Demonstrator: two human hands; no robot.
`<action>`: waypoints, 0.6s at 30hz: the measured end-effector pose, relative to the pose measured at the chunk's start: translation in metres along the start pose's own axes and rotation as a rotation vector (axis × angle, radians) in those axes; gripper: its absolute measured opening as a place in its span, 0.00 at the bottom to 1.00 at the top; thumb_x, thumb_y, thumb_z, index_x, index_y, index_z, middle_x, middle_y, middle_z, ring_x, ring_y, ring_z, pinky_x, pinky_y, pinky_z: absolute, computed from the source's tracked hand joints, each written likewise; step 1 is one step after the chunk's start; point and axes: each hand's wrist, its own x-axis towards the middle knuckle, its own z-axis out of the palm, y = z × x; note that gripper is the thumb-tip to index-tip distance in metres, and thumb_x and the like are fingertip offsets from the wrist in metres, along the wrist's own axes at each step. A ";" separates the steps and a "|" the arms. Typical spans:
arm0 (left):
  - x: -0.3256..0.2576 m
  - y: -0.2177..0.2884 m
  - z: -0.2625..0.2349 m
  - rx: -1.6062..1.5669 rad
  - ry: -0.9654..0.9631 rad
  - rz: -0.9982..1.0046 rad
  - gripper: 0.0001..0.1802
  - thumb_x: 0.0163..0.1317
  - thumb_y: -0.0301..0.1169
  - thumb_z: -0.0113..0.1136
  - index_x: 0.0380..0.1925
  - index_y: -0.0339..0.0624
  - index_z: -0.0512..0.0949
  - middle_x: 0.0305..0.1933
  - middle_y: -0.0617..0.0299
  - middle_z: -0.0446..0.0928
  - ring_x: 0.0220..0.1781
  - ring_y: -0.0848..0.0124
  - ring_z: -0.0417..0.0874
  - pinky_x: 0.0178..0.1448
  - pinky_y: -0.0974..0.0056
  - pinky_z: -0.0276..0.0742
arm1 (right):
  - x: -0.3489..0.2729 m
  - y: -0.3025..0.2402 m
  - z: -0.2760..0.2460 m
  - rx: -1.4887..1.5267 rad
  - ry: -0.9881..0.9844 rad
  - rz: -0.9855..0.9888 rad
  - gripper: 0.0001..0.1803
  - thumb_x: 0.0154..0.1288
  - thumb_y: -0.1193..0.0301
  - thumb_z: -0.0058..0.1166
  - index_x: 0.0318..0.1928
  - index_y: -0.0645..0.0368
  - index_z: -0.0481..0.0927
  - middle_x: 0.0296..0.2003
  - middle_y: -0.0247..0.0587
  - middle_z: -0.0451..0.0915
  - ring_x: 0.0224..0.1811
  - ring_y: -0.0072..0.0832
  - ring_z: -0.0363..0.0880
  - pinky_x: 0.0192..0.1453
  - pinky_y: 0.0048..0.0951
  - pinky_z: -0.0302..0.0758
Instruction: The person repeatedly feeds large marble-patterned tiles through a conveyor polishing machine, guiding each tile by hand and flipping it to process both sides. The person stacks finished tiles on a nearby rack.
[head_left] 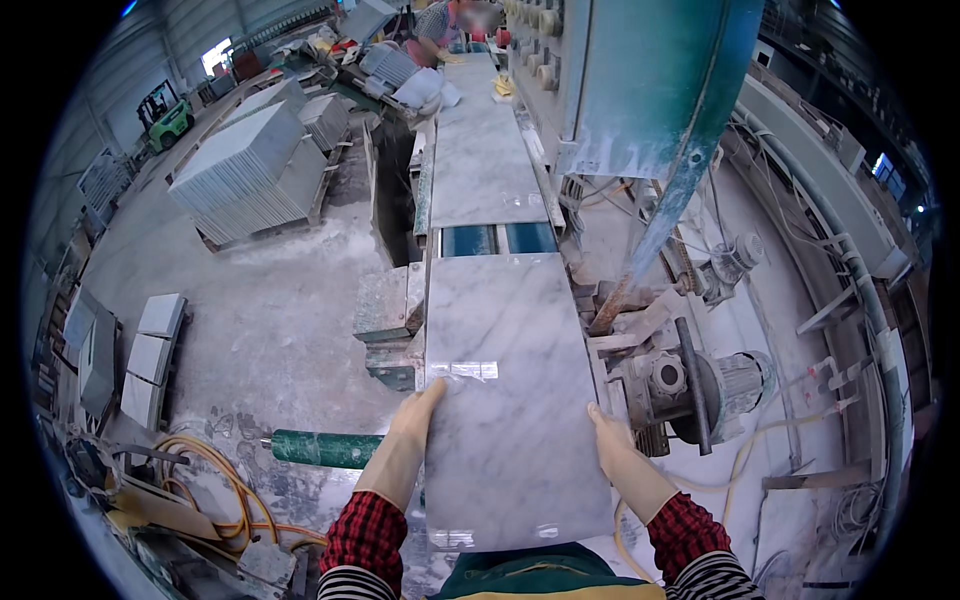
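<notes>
A grey-veined marble slab point(505, 390) is gripped by its long edges, the left hand point(415, 415) and the right hand point(610, 438) each wrapped about one side; ahead, another slab point(480, 160) lies on the conveyor; a wet edge could probably slip, dropping it against the motor point(700, 385) just right of the right hand.

The marble slab point(505, 390) at centre frame is grey-veined white stone, smooth with a wet gloss. Stacked tiles point(250, 170) at upper left look matt stone. The motor point(715, 385) at right is dull, dust-caked metal. The hose point(215, 500) at lower left is orange plastic.
</notes>
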 end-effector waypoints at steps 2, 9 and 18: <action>-0.006 -0.024 0.001 -0.392 -0.177 0.031 0.36 0.72 0.54 0.58 0.67 0.37 0.75 0.65 0.51 0.80 0.65 0.58 0.82 0.69 0.54 0.76 | 0.010 0.011 0.004 0.143 -0.015 -0.005 0.40 0.73 0.41 0.53 0.67 0.67 0.77 0.67 0.58 0.77 0.67 0.46 0.76 0.69 0.41 0.72; -0.144 -0.118 0.008 -0.522 -0.069 -0.311 0.25 0.76 0.45 0.54 0.62 0.37 0.77 0.58 0.54 0.82 0.57 0.65 0.83 0.64 0.59 0.78 | 0.018 0.003 0.006 0.081 0.048 0.039 0.35 0.75 0.47 0.56 0.66 0.65 0.79 0.62 0.50 0.81 0.63 0.36 0.79 0.69 0.38 0.72; -0.159 -0.073 0.024 -0.542 -0.025 -0.235 0.20 0.75 0.41 0.48 0.48 0.35 0.80 0.47 0.56 0.83 0.48 0.66 0.83 0.57 0.61 0.78 | 0.041 0.045 -0.022 0.633 -0.504 -0.014 0.37 0.77 0.45 0.50 0.72 0.61 0.73 0.69 0.53 0.76 0.71 0.43 0.73 0.75 0.46 0.69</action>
